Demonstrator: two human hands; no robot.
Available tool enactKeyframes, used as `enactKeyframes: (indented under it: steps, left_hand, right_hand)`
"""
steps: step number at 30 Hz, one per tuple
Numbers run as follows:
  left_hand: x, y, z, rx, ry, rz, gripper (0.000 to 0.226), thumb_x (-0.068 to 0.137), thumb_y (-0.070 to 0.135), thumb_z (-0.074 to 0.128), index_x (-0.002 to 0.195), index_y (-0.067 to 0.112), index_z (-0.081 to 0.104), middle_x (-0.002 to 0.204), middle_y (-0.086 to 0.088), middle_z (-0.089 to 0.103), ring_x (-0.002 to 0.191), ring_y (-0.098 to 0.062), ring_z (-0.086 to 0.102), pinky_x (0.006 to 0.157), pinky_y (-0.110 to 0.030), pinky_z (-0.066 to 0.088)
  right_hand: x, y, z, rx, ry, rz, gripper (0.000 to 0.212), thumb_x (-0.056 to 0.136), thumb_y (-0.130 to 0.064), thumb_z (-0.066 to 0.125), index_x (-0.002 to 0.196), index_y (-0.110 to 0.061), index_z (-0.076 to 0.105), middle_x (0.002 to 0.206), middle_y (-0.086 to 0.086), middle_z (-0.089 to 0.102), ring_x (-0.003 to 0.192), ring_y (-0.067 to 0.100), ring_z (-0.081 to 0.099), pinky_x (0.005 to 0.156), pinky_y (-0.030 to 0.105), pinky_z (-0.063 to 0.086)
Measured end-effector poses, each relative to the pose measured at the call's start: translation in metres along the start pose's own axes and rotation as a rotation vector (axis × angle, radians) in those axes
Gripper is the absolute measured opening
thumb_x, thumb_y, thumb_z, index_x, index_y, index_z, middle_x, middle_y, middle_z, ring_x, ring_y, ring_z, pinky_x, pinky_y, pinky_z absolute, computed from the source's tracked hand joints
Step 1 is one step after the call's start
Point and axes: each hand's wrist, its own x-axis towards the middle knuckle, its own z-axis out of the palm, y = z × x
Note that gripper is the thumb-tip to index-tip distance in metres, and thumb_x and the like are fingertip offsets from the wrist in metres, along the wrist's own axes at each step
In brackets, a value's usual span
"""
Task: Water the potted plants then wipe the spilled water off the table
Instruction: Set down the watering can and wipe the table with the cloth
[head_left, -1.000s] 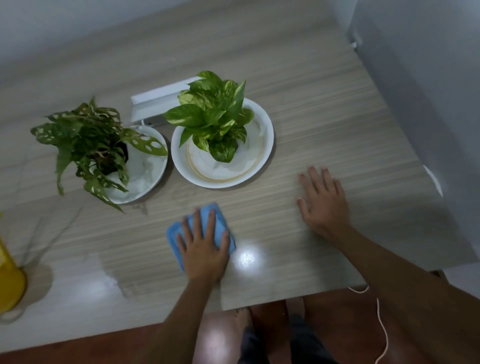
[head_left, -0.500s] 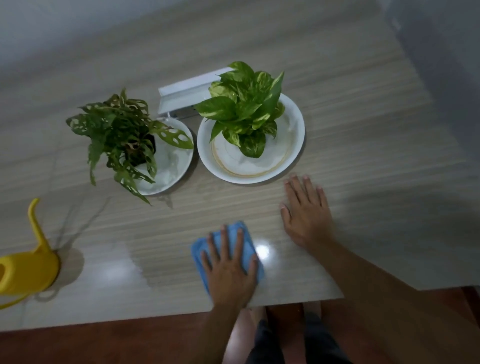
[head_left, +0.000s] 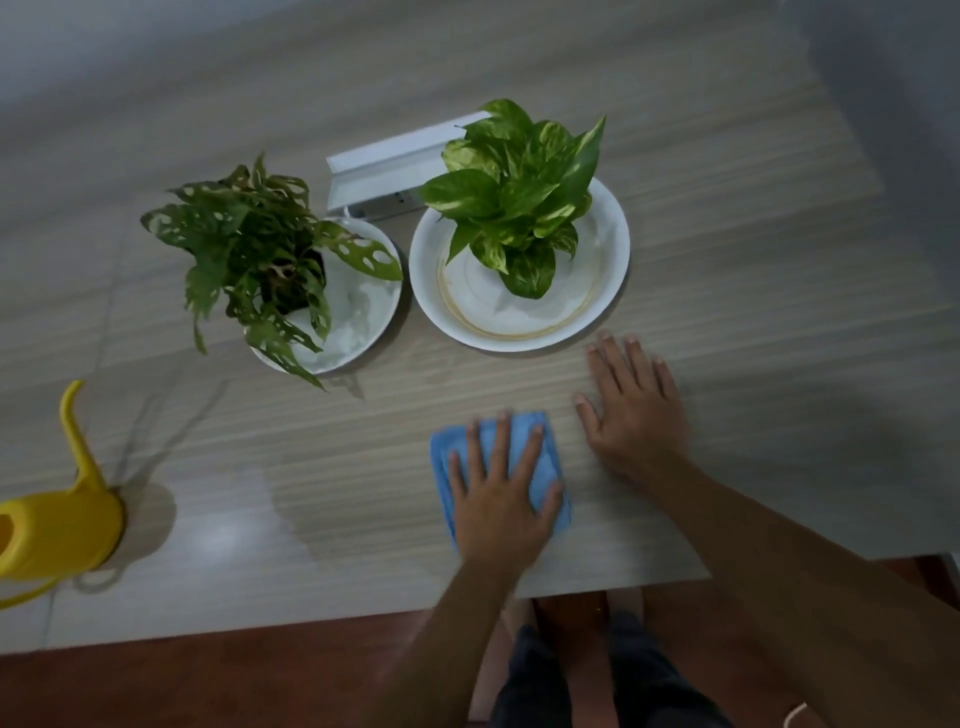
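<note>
Two potted plants stand mid-table: a dark holey-leaved plant (head_left: 249, 249) on a white saucer (head_left: 374, 312), and a bright variegated plant (head_left: 519, 197) on a larger white plate (head_left: 608, 270). A yellow watering can (head_left: 57, 535) sits at the left edge. My left hand (head_left: 498, 499) presses flat on a folded blue cloth (head_left: 519, 436) near the table's front edge, below the larger plate. Just to its right, my right hand (head_left: 634, 410) lies flat on the wood, fingers spread, holding nothing. A shiny wet patch (head_left: 228, 535) lies between the can and the cloth.
A white power strip box (head_left: 384, 171) lies behind the plants. The wooden table (head_left: 727, 260) ends close to my body, with red-brown floor (head_left: 208, 686) and my legs below. A grey wall rises at the right.
My left hand slid the blue cloth toward me and a little to the right. My right hand shifted left, closer to the larger plate. The view swung left, bringing the watering can in.
</note>
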Motion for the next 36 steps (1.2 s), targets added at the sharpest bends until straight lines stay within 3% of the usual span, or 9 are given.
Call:
enactKeyframes:
  steps: [2,7,11,14,20,24,27,32,36]
  left_hand:
    - [0.039,-0.033,-0.011,0.044,-0.010,0.003,0.069,0.097,0.066,0.028,0.159,0.043,0.009,0.171,0.003,0.001,0.156,-0.032,-0.006,0.122,-0.062,0.009]
    - [-0.010,-0.081,-0.014,0.016,0.126,-0.419,0.069,0.096,0.062,0.027,0.160,0.039,0.013,0.171,0.000,0.008,0.156,-0.034,0.002,0.117,-0.065,0.019]
    - [-0.027,0.002,0.007,-0.010,0.038,-0.118,0.070,0.097,0.065,0.032,0.160,0.041,0.012,0.171,0.002,0.004,0.156,-0.034,-0.004,0.122,-0.062,0.007]
    - [0.033,-0.017,-0.006,0.029,0.002,0.034,0.070,0.096,0.067,0.031,0.159,0.044,0.010,0.171,0.005,0.000,0.156,-0.032,-0.007,0.122,-0.062,0.007]
    - [-0.024,-0.088,-0.014,0.008,0.152,-0.439,0.069,0.096,0.062,0.032,0.159,0.038,0.020,0.170,0.000,0.012,0.156,-0.034,0.006,0.116,-0.065,0.020]
    - [-0.030,-0.012,0.006,-0.018,0.046,-0.150,0.071,0.096,0.065,0.035,0.160,0.041,0.013,0.171,0.003,0.004,0.156,-0.033,-0.004,0.122,-0.061,0.006]
    - [0.019,-0.044,-0.004,0.039,0.021,-0.003,0.070,0.095,0.067,0.032,0.159,0.044,0.013,0.171,0.005,0.005,0.156,-0.032,-0.002,0.121,-0.063,0.012]
    - [-0.035,-0.127,-0.014,0.034,0.134,-0.398,0.070,0.095,0.064,0.028,0.159,0.038,0.021,0.170,0.000,0.012,0.155,-0.035,0.007,0.117,-0.064,0.019]
    - [-0.047,-0.067,-0.001,0.000,0.067,-0.276,0.071,0.095,0.063,0.032,0.160,0.038,0.017,0.170,0.002,0.007,0.156,-0.035,0.001,0.122,-0.062,0.010]
  right_hand:
    - [0.000,0.001,-0.001,-0.008,-0.016,0.006,0.065,0.094,-0.048,0.041,0.151,-0.019,0.033,0.161,0.001,0.027,0.149,0.024,0.019,0.118,0.048,0.015]
    - [0.000,-0.001,-0.004,0.025,-0.004,0.013,0.064,0.094,-0.046,0.042,0.151,-0.019,0.033,0.161,0.001,0.027,0.149,0.024,0.019,0.118,0.049,0.016]
    - [-0.001,-0.001,-0.003,0.005,-0.010,0.018,0.065,0.093,-0.047,0.042,0.150,-0.018,0.035,0.160,0.001,0.029,0.148,0.024,0.020,0.118,0.048,0.016]
    - [-0.001,0.001,-0.003,-0.025,-0.039,0.015,0.066,0.094,-0.048,0.039,0.152,-0.019,0.030,0.162,0.000,0.024,0.149,0.023,0.016,0.118,0.047,0.014]
    - [0.000,-0.001,-0.007,-0.013,-0.066,0.022,0.065,0.095,-0.049,0.035,0.153,-0.021,0.026,0.163,-0.002,0.019,0.150,0.022,0.012,0.119,0.046,0.010]
    - [-0.001,-0.002,-0.007,-0.014,-0.066,0.024,0.066,0.093,-0.049,0.036,0.153,-0.020,0.029,0.162,0.000,0.022,0.150,0.023,0.015,0.119,0.048,0.013]
    - [-0.001,-0.001,-0.007,-0.032,-0.064,0.014,0.066,0.094,-0.050,0.034,0.152,-0.019,0.030,0.162,0.001,0.023,0.149,0.024,0.016,0.119,0.048,0.013]
    - [0.000,-0.002,-0.005,-0.058,-0.035,0.003,0.065,0.094,-0.048,0.037,0.151,-0.019,0.032,0.161,0.002,0.027,0.148,0.025,0.021,0.117,0.050,0.018]
    - [-0.002,-0.003,-0.005,-0.068,-0.041,0.003,0.064,0.094,-0.047,0.037,0.151,-0.017,0.032,0.160,0.004,0.028,0.148,0.027,0.022,0.117,0.050,0.018]
